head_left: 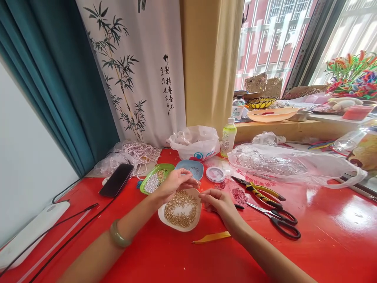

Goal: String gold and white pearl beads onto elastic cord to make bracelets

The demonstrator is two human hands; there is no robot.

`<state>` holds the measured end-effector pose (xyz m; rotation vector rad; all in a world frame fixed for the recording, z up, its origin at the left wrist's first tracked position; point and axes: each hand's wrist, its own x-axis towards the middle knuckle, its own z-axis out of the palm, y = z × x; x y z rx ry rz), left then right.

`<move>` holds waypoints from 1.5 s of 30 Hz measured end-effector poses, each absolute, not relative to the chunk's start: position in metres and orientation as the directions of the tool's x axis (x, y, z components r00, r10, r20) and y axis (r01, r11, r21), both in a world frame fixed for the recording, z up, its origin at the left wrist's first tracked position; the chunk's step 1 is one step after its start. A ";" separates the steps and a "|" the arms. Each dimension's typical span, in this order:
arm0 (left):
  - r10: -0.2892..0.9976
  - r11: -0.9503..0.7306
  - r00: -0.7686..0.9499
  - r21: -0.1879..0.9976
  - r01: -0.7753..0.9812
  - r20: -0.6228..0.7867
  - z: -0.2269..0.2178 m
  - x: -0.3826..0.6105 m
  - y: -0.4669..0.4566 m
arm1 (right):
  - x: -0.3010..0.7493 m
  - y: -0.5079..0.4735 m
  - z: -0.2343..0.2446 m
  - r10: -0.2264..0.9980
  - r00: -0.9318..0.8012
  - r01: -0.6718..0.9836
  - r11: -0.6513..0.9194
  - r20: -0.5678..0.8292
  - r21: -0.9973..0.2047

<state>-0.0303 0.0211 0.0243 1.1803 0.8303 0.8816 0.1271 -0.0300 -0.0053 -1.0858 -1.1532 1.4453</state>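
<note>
My left hand point(178, 181), with a green bangle point(119, 234) on the wrist, reaches over the far edge of a white dish point(161, 216) of small gold beads point(185, 221). Its fingers are curled together, and whatever they pinch is too small to name. At the dish's right edge, my right hand point(218, 201) has thumb and forefinger pressed together on something I cannot make out. Just beyond my left hand lie a green tray point(169, 166) with white and gold beads point(152, 183) and a blue dish point(193, 164) holding small pieces.
To the right are yellow-black pliers point(260, 192), black-handled scissors point(278, 218) and red beads point(239, 195). A yellow strip point(212, 237) lies in front. A phone point(117, 180) and cables are at left. Plastic bags point(196, 143) and a bottle point(228, 138) stand behind.
</note>
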 end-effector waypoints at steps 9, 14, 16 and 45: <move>0.900 0.167 0.425 0.977 -0.136 -0.095 0.026 -0.029 0.020 | 0.128 -0.029 -0.007 0.985 -0.133 -0.171 -0.133 -0.111 -0.976; 0.900 0.150 0.428 0.980 -0.132 -0.081 0.028 -0.029 0.017 | 0.128 -0.029 -0.007 0.984 -0.140 -0.169 -0.136 -0.113 -0.976; 0.899 0.148 0.431 0.980 -0.133 -0.077 0.028 -0.029 0.017 | 0.128 -0.029 -0.007 0.984 -0.136 -0.164 -0.134 -0.113 -0.977; 0.871 0.176 0.474 0.982 -0.062 -0.127 0.023 -0.031 0.020 | 0.127 -0.029 -0.008 0.981 -0.153 -0.172 -0.146 -0.120 -0.974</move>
